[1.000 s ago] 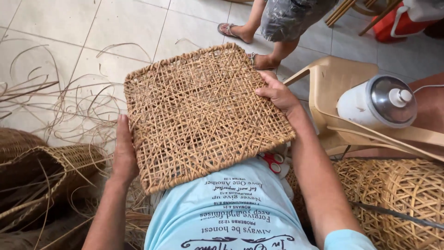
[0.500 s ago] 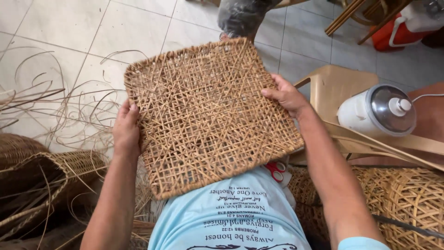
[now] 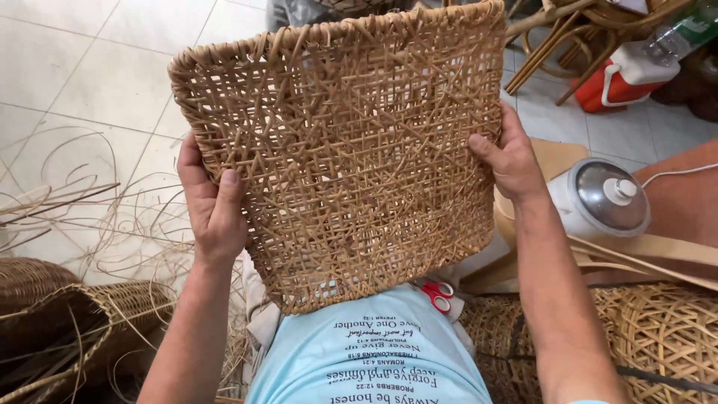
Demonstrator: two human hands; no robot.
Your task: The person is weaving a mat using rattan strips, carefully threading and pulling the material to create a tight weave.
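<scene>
We hold a square woven rattan panel (image 3: 344,150) up in front of us, tilted so its open lattice faces the camera and its lower edge hangs just above our light blue shirt (image 3: 366,352). Our left hand (image 3: 213,206) clamps the panel's left border, thumb pressed on the front of the weave and fingers hidden behind it. Our right hand (image 3: 512,161) grips the panel's right border in the same way, thumb on the front face. The two hands are well apart, one on each side of the panel. Just below the panel's lower right corner, red-handled scissors (image 3: 436,293) lie beside the shirt. To the right of the panel stands a white pot with a steel lid and white knob (image 3: 602,196), resting on a tan plastic chair (image 3: 658,251). Loose rattan strips (image 3: 82,217) curl over the tiled floor (image 3: 90,67) to the left of the panel, and woven baskets (image 3: 67,314) sit below them. Beyond the panel's upper right corner is a red and white jug (image 3: 624,78).
</scene>
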